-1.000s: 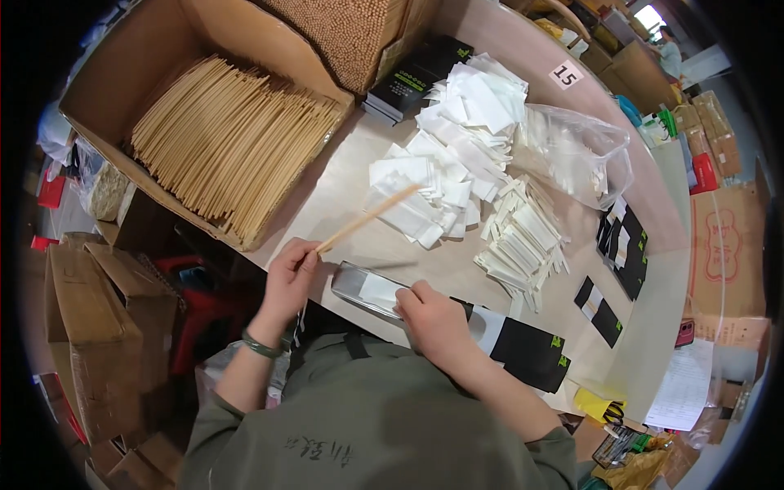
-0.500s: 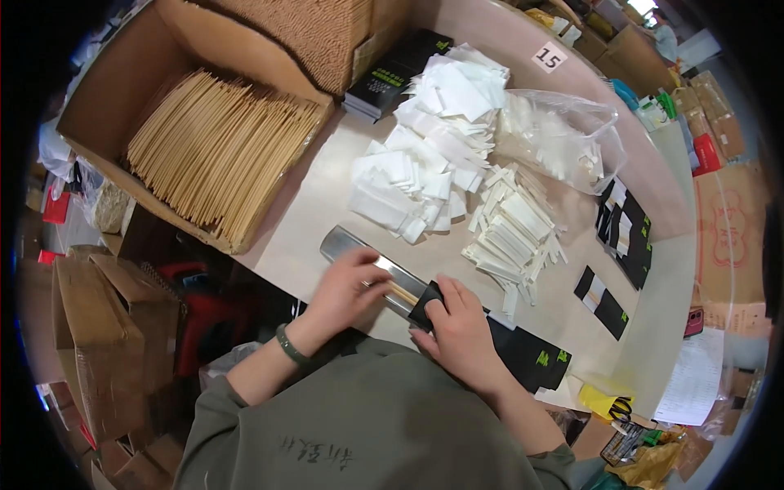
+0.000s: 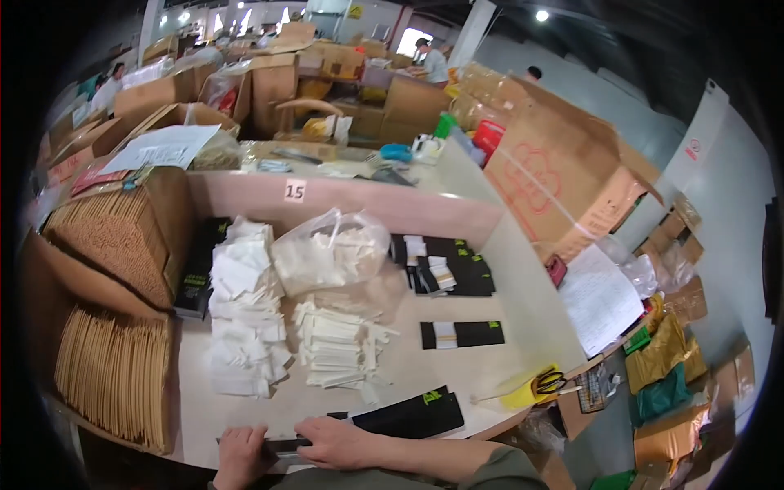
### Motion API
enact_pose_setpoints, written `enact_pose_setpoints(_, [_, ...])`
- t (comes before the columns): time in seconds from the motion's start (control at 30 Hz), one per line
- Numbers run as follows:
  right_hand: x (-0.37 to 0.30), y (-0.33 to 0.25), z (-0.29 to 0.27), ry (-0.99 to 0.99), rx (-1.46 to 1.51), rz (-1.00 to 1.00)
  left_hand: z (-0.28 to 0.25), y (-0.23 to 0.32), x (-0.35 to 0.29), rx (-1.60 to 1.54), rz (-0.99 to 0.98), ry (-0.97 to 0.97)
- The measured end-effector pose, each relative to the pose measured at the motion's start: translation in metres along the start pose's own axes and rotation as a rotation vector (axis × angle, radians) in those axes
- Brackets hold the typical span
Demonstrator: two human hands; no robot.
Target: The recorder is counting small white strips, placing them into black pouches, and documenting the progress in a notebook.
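At the table's near edge, my left hand [image 3: 242, 454] is curled beside the left end of a narrow metal tray [image 3: 282, 447]; what its fingers hold is hidden. My right hand [image 3: 333, 443] lies over the tray's other part, fingers closed on a black paper sleeve that mostly hides beneath them. To its right lie flat black sleeves [image 3: 412, 416] with green print. Small white paper slips [image 3: 337, 347] form a pile ahead of my hands. Left of that pile, flat white packets [image 3: 242, 331] are heaped. Bamboo chopsticks [image 3: 110, 380] fill a cardboard box at the left.
A clear plastic bag [image 3: 331, 253] of white pieces stands behind the slips. Banded black sleeves [image 3: 463, 334] lie at the right, with more [image 3: 445, 265] behind. A yellow holder with scissors [image 3: 535, 387] sits at the right edge. A low partition [image 3: 392, 200] closes the far side.
The view has tilted up and turned, so my hands now appear at the lower edge. Chopsticks seen between my hands before are now hidden. The right hand stays at the sleeve.
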State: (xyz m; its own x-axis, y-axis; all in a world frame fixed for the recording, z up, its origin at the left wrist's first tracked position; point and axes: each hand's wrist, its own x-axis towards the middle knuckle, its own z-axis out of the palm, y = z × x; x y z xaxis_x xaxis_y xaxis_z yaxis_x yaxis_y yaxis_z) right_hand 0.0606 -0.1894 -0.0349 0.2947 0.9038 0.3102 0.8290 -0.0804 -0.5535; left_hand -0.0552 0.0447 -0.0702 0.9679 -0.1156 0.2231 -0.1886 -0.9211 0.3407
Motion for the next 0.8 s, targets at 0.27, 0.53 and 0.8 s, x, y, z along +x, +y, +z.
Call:
enact_pose_setpoints(0.27, [-0.069,0.054,-0.109,0.085,-0.370,0.101,-0.015,0.008,0.017,-0.804,-0.516,-0.293])
enact_pose_setpoints(0.53, [-0.045,0.021,-0.020,-0.102,-0.201,0.146,-0.015,0.064,0.050,-0.850,-0.041,-0.582])
enact_pose_setpoints(0.8, [-0.008,-0.018,-0.034,-0.302,-0.229,0.941,0.007,0.030,0.016,-0.420,-0.315,-0.160])
